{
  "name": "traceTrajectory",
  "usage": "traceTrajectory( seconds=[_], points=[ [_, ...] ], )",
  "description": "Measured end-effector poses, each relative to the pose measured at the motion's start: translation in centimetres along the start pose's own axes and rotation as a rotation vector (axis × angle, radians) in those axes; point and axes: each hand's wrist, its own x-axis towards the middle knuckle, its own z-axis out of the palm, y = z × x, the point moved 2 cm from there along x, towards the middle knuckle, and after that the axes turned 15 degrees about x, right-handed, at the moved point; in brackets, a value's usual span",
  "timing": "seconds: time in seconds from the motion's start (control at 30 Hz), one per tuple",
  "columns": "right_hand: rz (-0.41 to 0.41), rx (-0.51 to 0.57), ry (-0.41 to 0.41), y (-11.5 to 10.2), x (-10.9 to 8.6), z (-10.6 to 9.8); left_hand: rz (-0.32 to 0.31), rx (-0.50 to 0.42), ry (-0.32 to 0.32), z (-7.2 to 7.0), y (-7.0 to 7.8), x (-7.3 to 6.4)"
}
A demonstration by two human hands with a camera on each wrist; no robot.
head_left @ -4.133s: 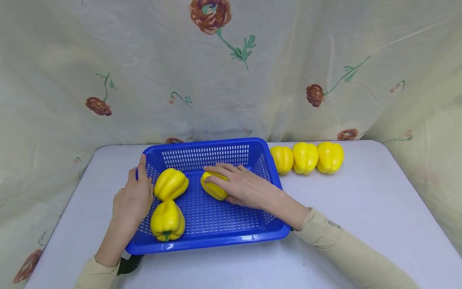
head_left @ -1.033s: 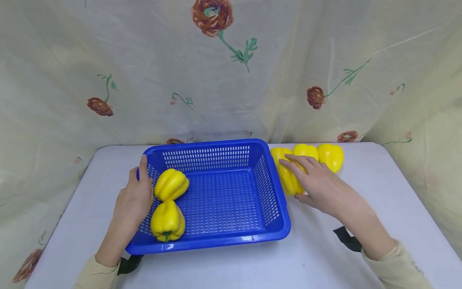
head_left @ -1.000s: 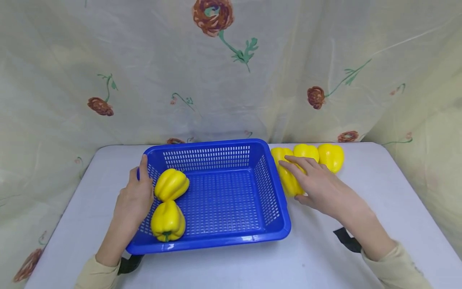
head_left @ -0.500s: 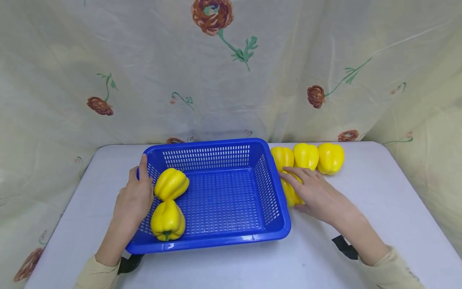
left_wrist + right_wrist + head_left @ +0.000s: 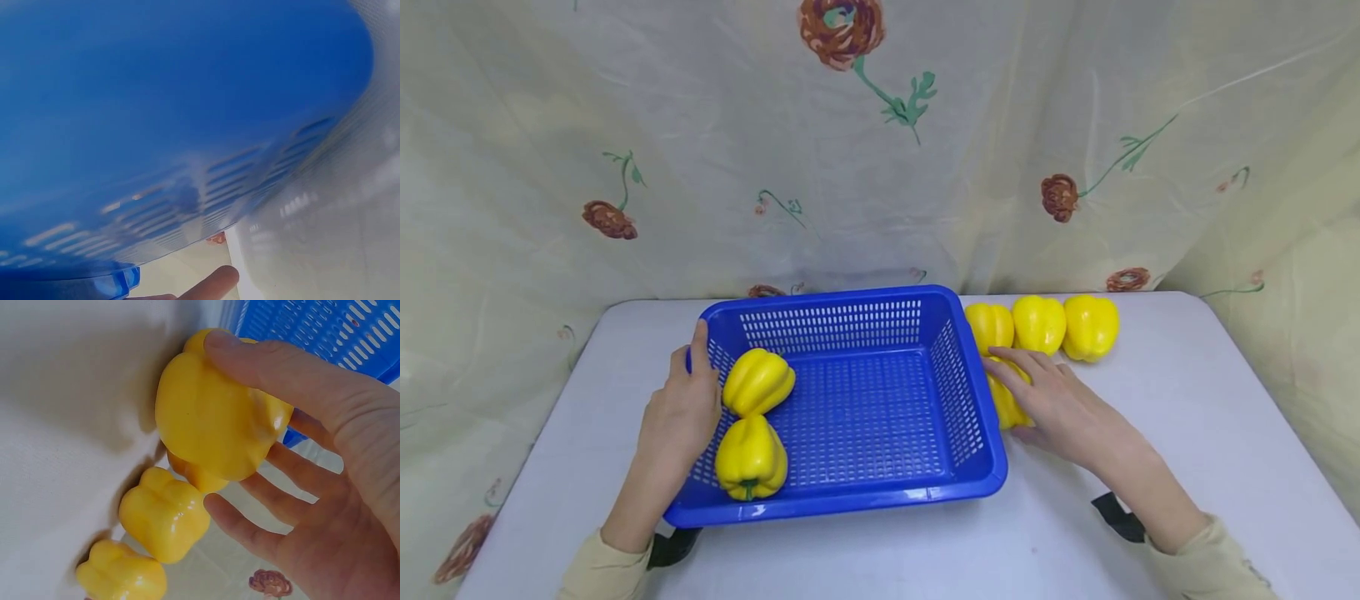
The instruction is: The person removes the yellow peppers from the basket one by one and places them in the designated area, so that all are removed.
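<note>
A blue plastic basket [image 5: 850, 498] with slotted walls stands on the table, and my left hand [image 5: 681, 412] grips its left rim. Two yellow bell peppers lie inside along the left wall: a tilted far pepper [image 5: 757, 382] and a near pepper [image 5: 751, 458] with its green stem toward me. Outside the right wall, my right hand [image 5: 1067, 408] holds another yellow bell pepper [image 5: 212, 412], thumb on one side and fingers on the other. This pepper sits in front of the leftmost of three peppers lined up at the back. The basket's slotted side fills the left wrist view.
The back row holds a left pepper [image 5: 988, 327], a middle pepper [image 5: 1039, 325] and a right pepper [image 5: 1091, 327], side by side near the table's far edge. Behind them hangs a flowered curtain [image 5: 700, 167]. White cloth covers the table [image 5: 1150, 400].
Earlier, my right hand had the pepper inside the basket; it has since brought it out to the right, then slightly toward me, in front of the row. My left hand has stayed on the rim.
</note>
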Motion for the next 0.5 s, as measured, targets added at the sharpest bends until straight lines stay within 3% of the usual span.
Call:
traceTrajectory(
  seconds=[0.5],
  points=[
    [-0.04, -0.006, 0.026, -0.28, -0.09, 0.22, 0.002, 0.009, 0.016, -0.03, -0.01, -0.07]
  ],
)
